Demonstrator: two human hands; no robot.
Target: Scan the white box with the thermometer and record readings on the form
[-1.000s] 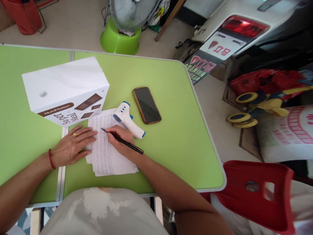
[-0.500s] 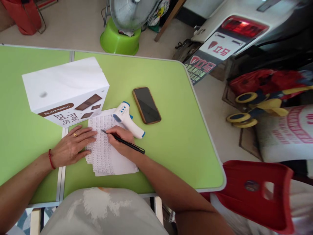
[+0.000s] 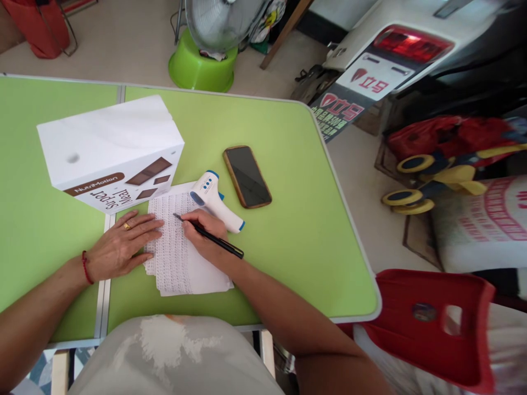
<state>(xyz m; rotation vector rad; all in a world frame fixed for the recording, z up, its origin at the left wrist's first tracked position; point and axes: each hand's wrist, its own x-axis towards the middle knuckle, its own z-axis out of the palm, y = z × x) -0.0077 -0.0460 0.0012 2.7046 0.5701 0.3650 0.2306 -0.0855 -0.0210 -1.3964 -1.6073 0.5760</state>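
Note:
My right hand [image 3: 205, 231] is closed around a black pen [image 3: 216, 239], its tip over the handwritten lines on a stack of paper sheets [image 3: 175, 263]. Flat on the table, my left hand [image 3: 125, 244] has its fingers stretched out, their tips on the left edge of the paper. A white and blue infrared thermometer [image 3: 218, 203] lies across the upper right of the sheets, just beyond my right hand. Above my left hand stands a white box [image 3: 111, 148] with NutriMotion lettering, close to the paper's top. Part of the writing is hidden under my right hand.
A phone in a brown case [image 3: 247, 176] lies right of the thermometer on the green table [image 3: 308, 247]. A red chair [image 3: 428, 329] stands at the right. Behind the table are a fan [image 3: 224, 22] on a green tub [image 3: 201, 66] and a vehicle with a red tail light [image 3: 414, 45].
The pen tip and my right hand have shifted very slightly to the right and up over the paper. My left hand stays in place.

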